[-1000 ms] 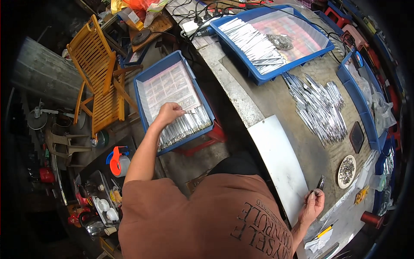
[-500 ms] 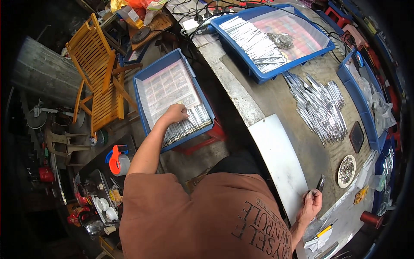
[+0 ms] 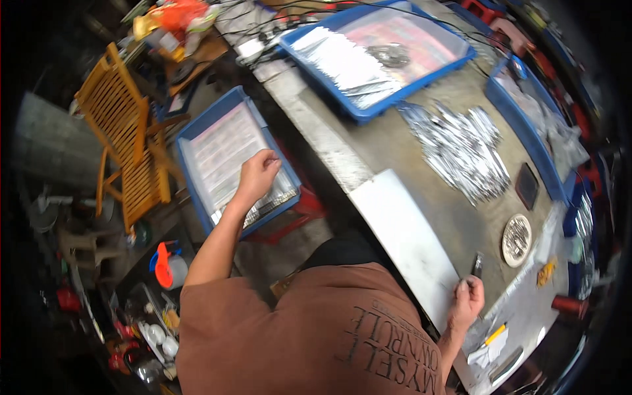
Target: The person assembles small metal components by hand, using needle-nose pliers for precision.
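My left hand (image 3: 259, 174) is over the blue bin (image 3: 197, 123) on the left, its fingers curled together above the slim metal pieces (image 3: 271, 199) lined up along the near side. Whether anything is between those fingers is hidden by blur. At the table on the right, my right hand (image 3: 468, 299) is closed on a small dark slim object (image 3: 477, 264) that sticks out past the fingertips. This hand is by the edge of a white board (image 3: 401, 220). Farther up the table lies a loose heap of shiny slim metal pieces (image 3: 461, 151).
A large blue tray (image 3: 368, 113) of metal pieces stands at the far side of the table. Nearer are a round dish of small parts (image 3: 517, 240) and a dark phone-like slab (image 3: 527, 185). A wooden folding chair (image 3: 135, 151) and an orange tape dispenser (image 3: 164, 264) are on the left.
The whole view has shifted, so the scene sits farther left. My left hand has lifted from the row of metal pieces and moved toward the bin's right side. My right hand keeps its dark object.
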Motion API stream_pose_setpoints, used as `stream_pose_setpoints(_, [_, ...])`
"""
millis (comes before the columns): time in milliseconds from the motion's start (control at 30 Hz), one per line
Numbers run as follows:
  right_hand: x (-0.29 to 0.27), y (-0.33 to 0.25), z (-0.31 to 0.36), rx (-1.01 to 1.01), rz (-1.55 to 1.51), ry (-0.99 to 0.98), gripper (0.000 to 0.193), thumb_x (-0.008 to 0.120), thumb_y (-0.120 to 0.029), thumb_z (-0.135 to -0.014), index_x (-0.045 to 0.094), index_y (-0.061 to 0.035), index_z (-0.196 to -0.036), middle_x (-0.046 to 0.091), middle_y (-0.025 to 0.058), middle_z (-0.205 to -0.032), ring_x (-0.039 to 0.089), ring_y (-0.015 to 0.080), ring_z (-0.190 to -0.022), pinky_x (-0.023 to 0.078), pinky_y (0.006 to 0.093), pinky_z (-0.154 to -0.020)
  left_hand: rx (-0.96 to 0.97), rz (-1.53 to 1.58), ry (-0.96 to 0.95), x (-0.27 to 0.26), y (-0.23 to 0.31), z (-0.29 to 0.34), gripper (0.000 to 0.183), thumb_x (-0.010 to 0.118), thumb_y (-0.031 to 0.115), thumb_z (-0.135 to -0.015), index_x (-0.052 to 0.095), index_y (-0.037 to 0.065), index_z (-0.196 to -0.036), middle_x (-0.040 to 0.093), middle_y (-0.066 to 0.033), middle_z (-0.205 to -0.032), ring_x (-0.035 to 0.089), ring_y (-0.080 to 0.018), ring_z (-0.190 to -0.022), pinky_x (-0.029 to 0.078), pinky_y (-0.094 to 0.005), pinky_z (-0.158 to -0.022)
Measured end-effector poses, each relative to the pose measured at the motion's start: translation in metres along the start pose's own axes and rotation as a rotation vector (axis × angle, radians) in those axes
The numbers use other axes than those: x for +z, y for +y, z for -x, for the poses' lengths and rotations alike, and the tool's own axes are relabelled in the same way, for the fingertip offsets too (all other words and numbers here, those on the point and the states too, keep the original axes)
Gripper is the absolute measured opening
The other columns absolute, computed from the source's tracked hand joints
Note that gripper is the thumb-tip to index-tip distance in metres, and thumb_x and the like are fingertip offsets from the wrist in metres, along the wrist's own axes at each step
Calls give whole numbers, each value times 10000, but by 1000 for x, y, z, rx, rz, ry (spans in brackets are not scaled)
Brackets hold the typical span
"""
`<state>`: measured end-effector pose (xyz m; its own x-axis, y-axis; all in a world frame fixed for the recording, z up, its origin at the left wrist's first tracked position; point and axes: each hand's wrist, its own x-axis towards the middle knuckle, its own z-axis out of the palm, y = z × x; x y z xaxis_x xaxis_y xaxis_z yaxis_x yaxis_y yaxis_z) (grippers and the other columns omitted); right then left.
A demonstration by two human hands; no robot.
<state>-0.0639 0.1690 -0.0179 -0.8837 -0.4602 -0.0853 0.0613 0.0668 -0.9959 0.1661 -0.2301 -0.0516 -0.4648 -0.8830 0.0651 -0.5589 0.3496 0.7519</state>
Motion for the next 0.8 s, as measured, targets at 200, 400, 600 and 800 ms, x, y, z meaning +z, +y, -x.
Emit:
stream_pose_setpoints(200, [10,-11,4,20,20,-44,47,513,-21,-807,492,1,-842,475,-5,-717,432,50,-627,352,178,-561,232,265,-267,37,98,3,151,574,82,-753,550,9,-883,536,-39,-651,492,-79,-618,416,-229,-570])
stream_pose_setpoints(400, [7,-16,10,4,57,-26,68,526,-51,-819,496,7,-836,476,-9,-700,428,45,-613,353,173,-556,599,175,-423,109,163,-17,196,576,40,-727,543,22,-919,557,-89,-765,549,-196,-694,438,-281,-624])
stream_pose_setpoints(600, [1,-15,15,-4,43,-50,77,519,-54,-823,490,13,-850,471,-14,-709,421,40,-619,349,169,-561,887,-154,-315,174,182,-22,144,554,31,-698,527,46,-838,510,-106,-804,502,-296,-809,428,-387,-669])
stream_pose_setpoints(800, [-2,-11,17,-14,54,-18,71,518,-54,-824,498,10,-846,475,-16,-702,421,39,-617,346,168,-558,957,-233,-280,192,182,-27,68,519,34,-699,492,47,-760,489,-106,-789,489,-297,-806,425,-403,-676])
